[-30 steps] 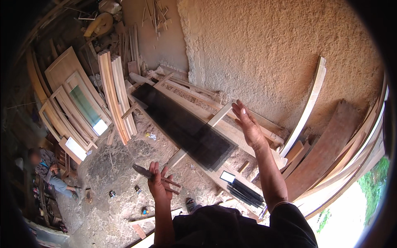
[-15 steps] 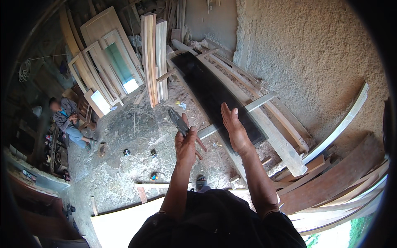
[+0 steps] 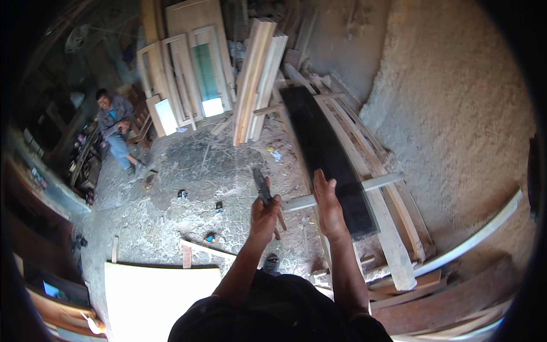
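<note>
Left hand (image 3: 265,219): fingers wrapped round the pliers (image 3: 262,191), grey head pointing up and away, reddish-brown handles sticking out below the fist on the right side. Whether the pliers' own jaws are parted, can't tell at this size. Right hand (image 3: 330,208): empty, fingers extended and together, thumb up, palm turned toward the left hand. It overlaps the near left edge of the dark panel (image 3: 327,154) in view (contact or just hovering, can't tell from this angle).

Dark panel lies lengthwise ahead and to the right, flat on a timber support, long side running away from the wearer. Pale crosspiece (image 3: 302,202) passes under its near part and sticks out both sides. Thick beam (image 3: 393,259) runs along its right, end toward the wearer.

Surroundings: bundle of upright timber strips (image 3: 253,85) left of the panel's far end; framed door with green glass (image 3: 205,74) leaning beyond that. Co-worker (image 3: 117,122) sits at far left, hands together near the lap. Bright white sheet (image 3: 162,299) lower left, small blue item (image 3: 211,237) on the cracked floor just beyond it. Rough brown wall (image 3: 456,114) on the right.
</note>
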`<action>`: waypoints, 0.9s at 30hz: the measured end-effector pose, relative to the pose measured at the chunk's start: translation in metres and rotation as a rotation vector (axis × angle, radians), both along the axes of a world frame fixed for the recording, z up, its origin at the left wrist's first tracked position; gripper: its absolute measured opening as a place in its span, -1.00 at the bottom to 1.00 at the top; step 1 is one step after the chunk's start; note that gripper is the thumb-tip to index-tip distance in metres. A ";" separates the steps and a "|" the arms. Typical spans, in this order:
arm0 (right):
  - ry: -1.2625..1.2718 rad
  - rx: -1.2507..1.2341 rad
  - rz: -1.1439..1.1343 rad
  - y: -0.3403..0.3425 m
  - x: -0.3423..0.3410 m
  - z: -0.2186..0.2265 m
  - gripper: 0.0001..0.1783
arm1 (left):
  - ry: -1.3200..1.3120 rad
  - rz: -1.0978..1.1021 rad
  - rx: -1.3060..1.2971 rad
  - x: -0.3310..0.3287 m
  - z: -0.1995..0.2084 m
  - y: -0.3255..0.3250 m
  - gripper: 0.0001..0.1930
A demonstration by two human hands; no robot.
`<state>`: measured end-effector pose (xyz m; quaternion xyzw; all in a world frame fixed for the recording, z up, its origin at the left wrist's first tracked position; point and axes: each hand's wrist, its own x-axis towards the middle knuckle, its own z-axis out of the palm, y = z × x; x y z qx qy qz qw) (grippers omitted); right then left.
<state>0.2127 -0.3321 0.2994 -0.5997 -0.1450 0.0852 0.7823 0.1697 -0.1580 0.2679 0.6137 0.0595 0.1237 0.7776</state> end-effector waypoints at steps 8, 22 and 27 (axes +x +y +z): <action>0.014 -0.018 0.031 0.021 0.005 -0.002 0.02 | 0.081 0.024 0.256 0.004 0.004 0.006 -0.39; 0.056 -0.091 0.080 0.035 0.012 -0.010 0.03 | 0.103 0.060 0.148 0.007 -0.016 0.022 -0.39; 0.062 -0.112 0.041 0.031 0.016 -0.005 0.04 | 0.089 0.080 0.148 0.001 0.002 0.028 -0.41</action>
